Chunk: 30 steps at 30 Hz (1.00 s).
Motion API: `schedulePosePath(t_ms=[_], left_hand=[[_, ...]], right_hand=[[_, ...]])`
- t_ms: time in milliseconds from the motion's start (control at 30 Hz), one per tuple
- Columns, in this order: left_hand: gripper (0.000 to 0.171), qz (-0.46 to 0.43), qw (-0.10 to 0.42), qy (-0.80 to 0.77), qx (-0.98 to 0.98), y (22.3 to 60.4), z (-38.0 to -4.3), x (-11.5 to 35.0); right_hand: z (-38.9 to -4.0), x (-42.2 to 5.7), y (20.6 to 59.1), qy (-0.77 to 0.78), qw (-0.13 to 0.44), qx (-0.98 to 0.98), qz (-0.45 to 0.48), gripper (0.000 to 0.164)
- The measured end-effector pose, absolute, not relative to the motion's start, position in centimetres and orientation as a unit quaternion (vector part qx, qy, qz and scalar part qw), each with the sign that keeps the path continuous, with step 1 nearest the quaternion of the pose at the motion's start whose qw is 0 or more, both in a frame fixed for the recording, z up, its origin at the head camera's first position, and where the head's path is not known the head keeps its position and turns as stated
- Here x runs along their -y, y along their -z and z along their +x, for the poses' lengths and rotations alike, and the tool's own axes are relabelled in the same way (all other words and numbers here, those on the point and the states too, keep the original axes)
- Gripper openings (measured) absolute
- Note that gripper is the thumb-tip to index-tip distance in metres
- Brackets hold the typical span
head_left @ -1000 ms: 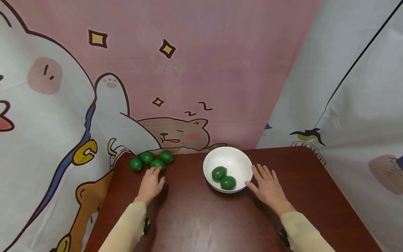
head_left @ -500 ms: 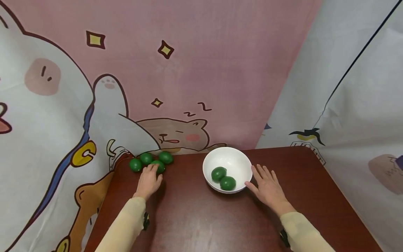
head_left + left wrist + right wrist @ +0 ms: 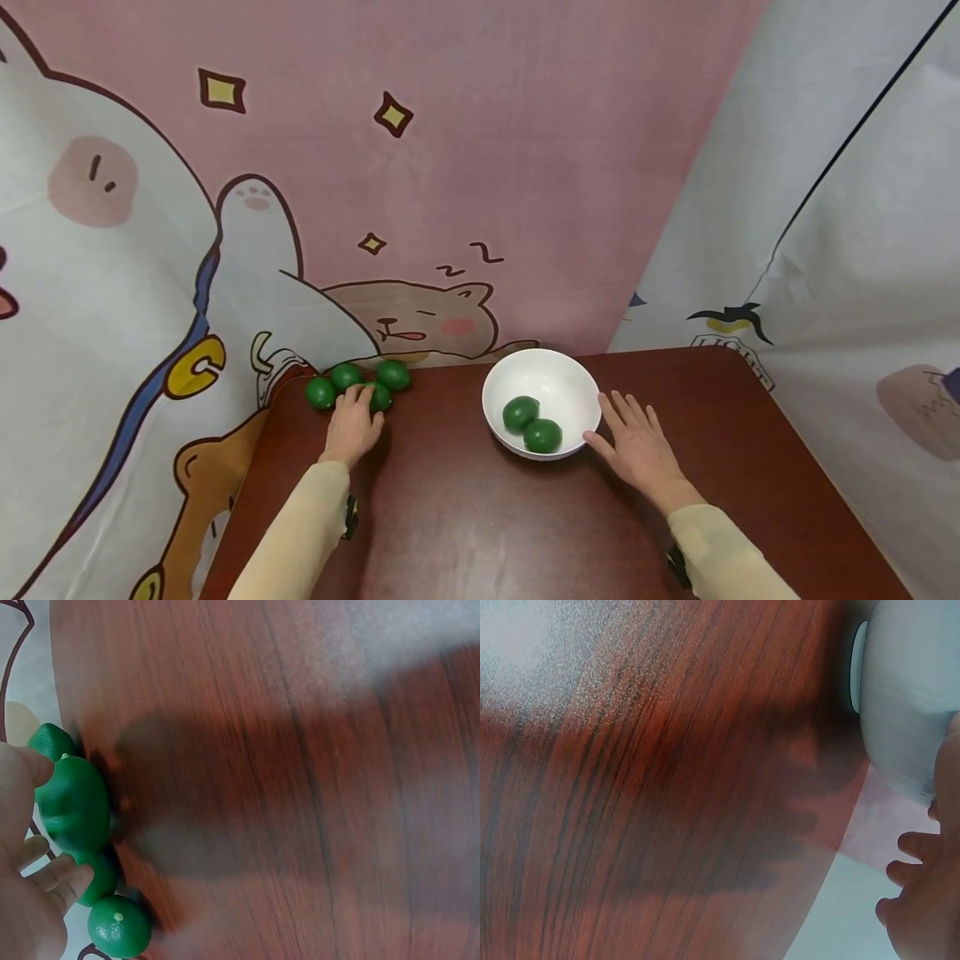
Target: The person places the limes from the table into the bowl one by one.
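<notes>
Several green limes sit in a cluster at the table's far left corner in the head view. My left hand [image 3: 352,427] reaches over the front lime [image 3: 381,397]; its fingertips are at that lime and the thumb stands out to the side. In the left wrist view, a large lime [image 3: 75,804] lies between my thumb and fingers, which are not closed round it. A white bowl [image 3: 573,392] holds two limes, a rear one [image 3: 521,413] and a front one [image 3: 543,436]. My right hand [image 3: 641,446], fingers spread, is at the bowl's right side, thumb by the rim.
Another lime [image 3: 321,392] is at the left of the cluster, with one [image 3: 347,377] behind and one [image 3: 393,375] on the right. A brown wooden table [image 3: 465,517] carries everything. A printed cloth [image 3: 562,167] hangs behind its far edge.
My left hand has shifted slightly left over the front lime, uncovering more of its right side. The right hand and the bowl have stayed in place.
</notes>
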State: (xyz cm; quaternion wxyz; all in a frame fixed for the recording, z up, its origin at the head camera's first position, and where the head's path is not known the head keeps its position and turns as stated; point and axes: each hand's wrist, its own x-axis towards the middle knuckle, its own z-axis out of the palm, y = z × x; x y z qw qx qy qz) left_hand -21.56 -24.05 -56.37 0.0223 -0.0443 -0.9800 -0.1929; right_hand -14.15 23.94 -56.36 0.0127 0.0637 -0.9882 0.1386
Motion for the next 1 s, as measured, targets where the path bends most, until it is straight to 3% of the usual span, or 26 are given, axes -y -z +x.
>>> schedulePosePath(t_ms=[1000], left_hand=[[0.062, -0.007, -0.033, 0.187, 0.982, 57.6, -22.9, 23.7]], right_hand=[[-14.1, -23.9, 56.4, -0.14, 0.003, 0.989, 0.056, 0.084]])
